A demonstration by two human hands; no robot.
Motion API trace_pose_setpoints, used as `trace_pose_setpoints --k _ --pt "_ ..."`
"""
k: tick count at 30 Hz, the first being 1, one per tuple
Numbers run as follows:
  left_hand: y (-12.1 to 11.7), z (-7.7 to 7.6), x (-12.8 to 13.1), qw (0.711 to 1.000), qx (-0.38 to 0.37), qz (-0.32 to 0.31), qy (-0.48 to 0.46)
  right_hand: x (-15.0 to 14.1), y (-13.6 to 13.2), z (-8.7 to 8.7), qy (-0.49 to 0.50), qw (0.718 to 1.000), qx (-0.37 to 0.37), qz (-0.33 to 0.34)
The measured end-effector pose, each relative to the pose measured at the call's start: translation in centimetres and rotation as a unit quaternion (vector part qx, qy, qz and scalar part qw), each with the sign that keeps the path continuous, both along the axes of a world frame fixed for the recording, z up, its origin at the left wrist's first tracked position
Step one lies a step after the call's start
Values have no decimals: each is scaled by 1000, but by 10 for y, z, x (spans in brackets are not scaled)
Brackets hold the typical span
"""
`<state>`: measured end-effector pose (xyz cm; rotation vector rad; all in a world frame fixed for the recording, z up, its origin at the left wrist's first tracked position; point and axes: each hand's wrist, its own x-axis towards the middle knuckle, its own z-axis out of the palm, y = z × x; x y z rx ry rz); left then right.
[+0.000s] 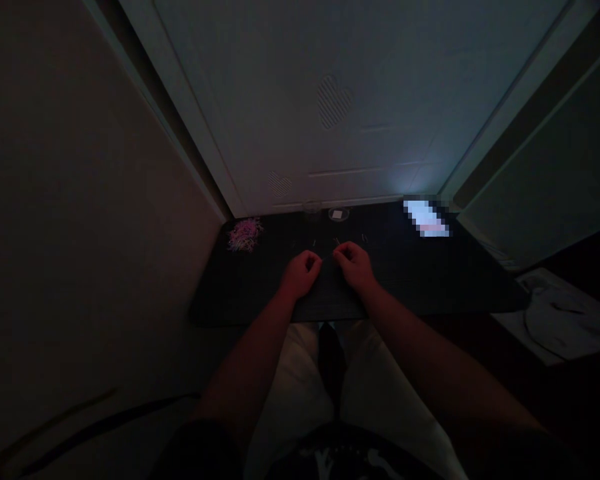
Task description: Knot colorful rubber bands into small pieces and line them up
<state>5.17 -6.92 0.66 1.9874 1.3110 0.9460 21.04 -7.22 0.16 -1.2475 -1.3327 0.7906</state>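
Over the middle of a dark table (pixel 405 280), my left hand (pixel 301 272) and my right hand (pixel 354 263) face each other with a small gap between them. Both are closed in a pinch. A thin, faint strand (pixel 327 257) seems to stretch from one set of fingertips to the other; the dim light hides what it is. Just beyond my fingers lie a few tiny slim pieces, among them one on the right (pixel 365 237) and one on the left (pixel 315 243). Their kind is too small to make out.
A tangled pile of pink and white strands (pixel 245 235) sits at the table's back left. Toward the back stand a clear round container (pixel 312 208) and a small round dish with a white square (pixel 337 215). A glowing, pixelated screen (pixel 427 219) lies back right. A panel with hearts (pixel 334 102) rises behind.
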Motion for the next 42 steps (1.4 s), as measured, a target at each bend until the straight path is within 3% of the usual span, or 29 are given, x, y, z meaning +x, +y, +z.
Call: trace_pose_setpoints --k 7,13,20,33,39,42 --pt "1 0 -2 999 3 33 -25 7 4 -3 106 993 -14 -47" --pt "2 -1 -1 999 0 20 -30 -1 1 -4 -40 995 10 89" --pt "1 0 -1 1000 -6 -2 -14 0 2 -4 -78 991 8 112" --pt "0 1 -2 999 -6 -32 12 -1 -2 0 -120 992 10 44" --pt "-2 0 -1 998 -25 -56 13 -4 -5 1 -152 988 16 -34" --pt "-3 2 -1 997 -30 -65 12 -5 -7 3 -173 984 8 -41"
